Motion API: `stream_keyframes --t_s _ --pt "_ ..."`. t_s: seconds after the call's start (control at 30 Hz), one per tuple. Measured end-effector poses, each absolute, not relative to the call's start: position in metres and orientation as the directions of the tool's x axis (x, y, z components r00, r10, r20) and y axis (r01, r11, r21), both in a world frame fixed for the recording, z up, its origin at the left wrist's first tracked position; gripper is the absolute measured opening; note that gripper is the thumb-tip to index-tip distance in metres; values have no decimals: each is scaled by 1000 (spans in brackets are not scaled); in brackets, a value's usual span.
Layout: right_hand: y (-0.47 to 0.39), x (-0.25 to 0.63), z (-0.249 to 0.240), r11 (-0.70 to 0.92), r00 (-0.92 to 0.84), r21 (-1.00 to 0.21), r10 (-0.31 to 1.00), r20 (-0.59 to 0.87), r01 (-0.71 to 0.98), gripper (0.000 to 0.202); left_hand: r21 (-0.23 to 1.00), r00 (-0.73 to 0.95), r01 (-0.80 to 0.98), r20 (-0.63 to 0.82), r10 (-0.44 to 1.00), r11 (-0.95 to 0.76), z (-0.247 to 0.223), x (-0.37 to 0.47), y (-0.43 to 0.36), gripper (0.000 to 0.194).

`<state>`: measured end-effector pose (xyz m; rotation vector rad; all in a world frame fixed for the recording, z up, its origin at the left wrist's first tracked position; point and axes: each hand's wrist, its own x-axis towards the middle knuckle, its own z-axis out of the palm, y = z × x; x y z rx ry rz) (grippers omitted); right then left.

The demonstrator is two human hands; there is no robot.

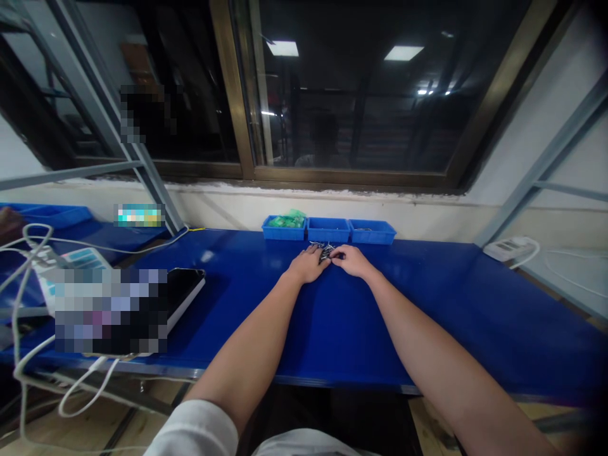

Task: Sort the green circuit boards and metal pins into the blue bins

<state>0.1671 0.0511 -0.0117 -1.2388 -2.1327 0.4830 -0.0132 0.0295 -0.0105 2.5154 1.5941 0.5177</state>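
Observation:
A small pile of thin, shiny metal pieces [327, 252], perhaps screws or pins, lies on the blue tabletop between my hands. My left hand [308, 265] rests palm down at the pile's left side, its fingers stretched out and touching the pieces. On the opposite side my right hand [354, 261] has its fingers bent and its thumb and fingertips together at the pile's edge. Whatever may be between those fingertips is too small to make out. Just behind the pile stand a blue bin with green plastic bags [285, 221], a middle blue bin [327, 229] and a right blue bin [373, 232] holding a few thin pieces.
A phone [185, 282] on a white block, with white cables [90, 380], sits at the left of the blue table [247, 316]. A power strip [510, 248] lies at the far right. Grey metal posts frame both sides. At the left edge a person's hand [9, 225] shows.

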Motion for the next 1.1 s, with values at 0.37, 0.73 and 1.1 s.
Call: stream_keyframes --t_s 0.37,0.73,1.1 --pt "51 167 -17 475 -367 -603 880 303 641 9 262 388 864 197 900 -429 -8 -14 24 57" --pt "46 166 -13 470 -353 -613 883 311 635 30 194 462 778 467 754 -597 7 -12 22 24" --pt "40 156 -5 402 -212 -898 907 364 178 31 241 380 798 510 772 -552 11 -10 23 18"
